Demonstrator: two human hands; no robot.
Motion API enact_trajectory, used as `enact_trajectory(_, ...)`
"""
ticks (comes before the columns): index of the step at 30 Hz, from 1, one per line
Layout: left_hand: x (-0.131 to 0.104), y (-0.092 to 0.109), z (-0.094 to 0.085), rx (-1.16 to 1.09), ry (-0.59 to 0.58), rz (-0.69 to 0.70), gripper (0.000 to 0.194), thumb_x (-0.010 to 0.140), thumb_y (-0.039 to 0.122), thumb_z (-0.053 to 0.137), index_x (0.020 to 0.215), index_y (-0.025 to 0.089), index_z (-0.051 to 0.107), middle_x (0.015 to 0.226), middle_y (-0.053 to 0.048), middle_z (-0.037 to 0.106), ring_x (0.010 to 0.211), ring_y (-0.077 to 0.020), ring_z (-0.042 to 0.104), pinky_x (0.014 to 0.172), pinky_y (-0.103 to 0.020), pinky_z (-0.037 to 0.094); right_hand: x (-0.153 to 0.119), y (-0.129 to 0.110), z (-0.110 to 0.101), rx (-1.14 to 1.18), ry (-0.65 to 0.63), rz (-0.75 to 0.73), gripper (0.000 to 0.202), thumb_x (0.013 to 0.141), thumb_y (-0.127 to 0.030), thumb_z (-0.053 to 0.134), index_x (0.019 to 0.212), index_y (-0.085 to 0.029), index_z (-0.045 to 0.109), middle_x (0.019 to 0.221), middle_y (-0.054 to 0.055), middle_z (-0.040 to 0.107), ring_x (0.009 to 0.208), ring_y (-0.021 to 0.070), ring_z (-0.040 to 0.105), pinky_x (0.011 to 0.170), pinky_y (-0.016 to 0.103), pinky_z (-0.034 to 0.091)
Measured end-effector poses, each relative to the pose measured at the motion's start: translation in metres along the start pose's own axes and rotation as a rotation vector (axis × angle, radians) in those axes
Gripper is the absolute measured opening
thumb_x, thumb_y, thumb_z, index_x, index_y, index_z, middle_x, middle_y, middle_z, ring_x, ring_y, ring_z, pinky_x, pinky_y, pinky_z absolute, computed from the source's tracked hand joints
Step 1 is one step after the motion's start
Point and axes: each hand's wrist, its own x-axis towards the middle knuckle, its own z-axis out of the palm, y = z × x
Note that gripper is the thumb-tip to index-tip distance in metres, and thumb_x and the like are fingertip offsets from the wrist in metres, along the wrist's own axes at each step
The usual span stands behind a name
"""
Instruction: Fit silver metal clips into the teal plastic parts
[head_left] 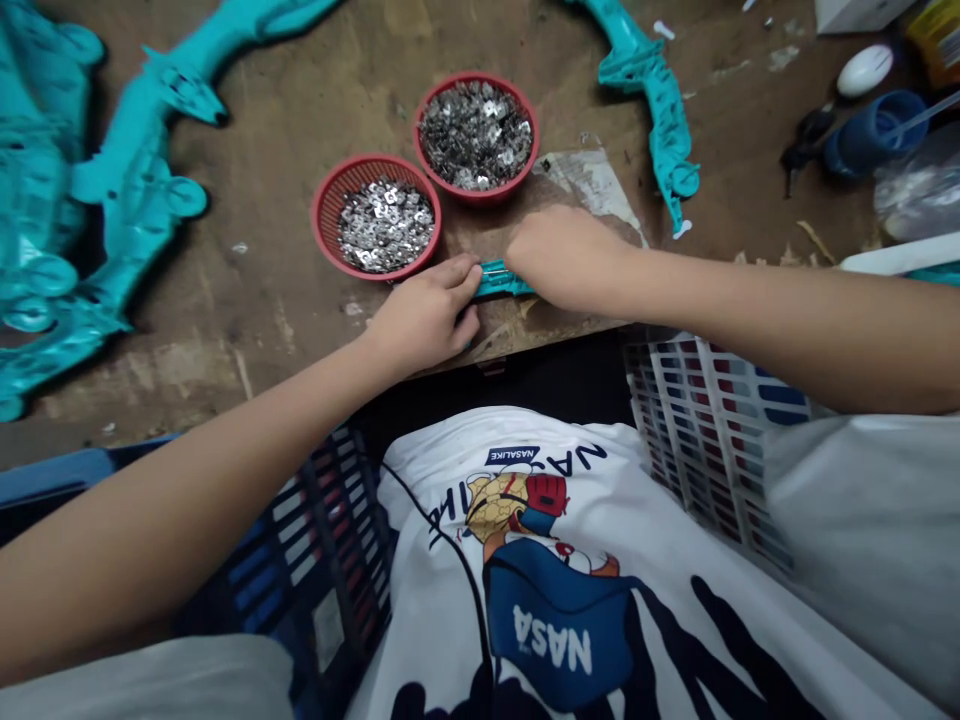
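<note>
Both hands close on one small teal plastic piece (pixel 499 279) at the desk (pixel 300 300) edge: the left hand (pixel 427 318) pinches its left end, the right hand (pixel 566 258) covers its right end. Just beyond the grip stand two red baskets (pixel 324 205) of metal clips (pixel 386 225). Large teal plastic frames (pixel 112 200) lie far left and beyond the right hand.

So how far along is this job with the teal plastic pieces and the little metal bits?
Hard to call any piece finished. In hand: the left hand and right hand both grip one small teal part at the bench edge. Left: both red baskets hold plenty of metal clips, and teal frames lie alongside.
</note>
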Motion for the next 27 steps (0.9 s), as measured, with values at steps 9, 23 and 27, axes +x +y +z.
enact_trajectory(9, -0.004, -0.003, 0.015, 0.051, 0.068, 0.012, 0.090, 0.109, 0.026, 0.063, 0.198, 0.010, 0.056, 0.198, -0.028, 0.063, 0.189, -0.0423, 0.061, 0.156, -0.068, 0.054, -0.006, 0.052, -0.012, 0.110, 0.181, 0.035, 0.012, 0.105, -0.025, 0.091, 0.114, -0.022, 0.098, 0.099, 0.014, 0.091, 0.106, 0.0385, 0.088, 0.091, 0.047, 0.068)
enact_trajectory(23, 0.000, -0.002, 0.011, 0.020, -0.001, 0.002, 0.083, 0.109, 0.025, 0.063, 0.190, 0.007, 0.066, 0.201, -0.029, 0.058, 0.192, -0.0446, 0.056, 0.160, -0.072, 0.048, 0.008, 0.039, 0.012, 0.401, 0.256, -0.012, 0.028, 0.115, -0.032, 0.080, 0.138, -0.022, 0.091, 0.121, 0.013, 0.094, 0.116, 0.0350, 0.085, 0.102, 0.045, 0.062)
enact_trajectory(27, 0.001, -0.003, 0.011, 0.044, -0.007, 0.008, 0.082, 0.111, 0.026, 0.060, 0.190, 0.002, 0.065, 0.200, -0.031, 0.059, 0.192, -0.0456, 0.056, 0.160, -0.069, 0.049, 0.007, 0.036, 0.013, 0.366, 0.249, -0.015, 0.028, 0.116, -0.032, 0.077, 0.138, -0.022, 0.091, 0.123, 0.013, 0.094, 0.118, 0.0350, 0.084, 0.104, 0.045, 0.061)
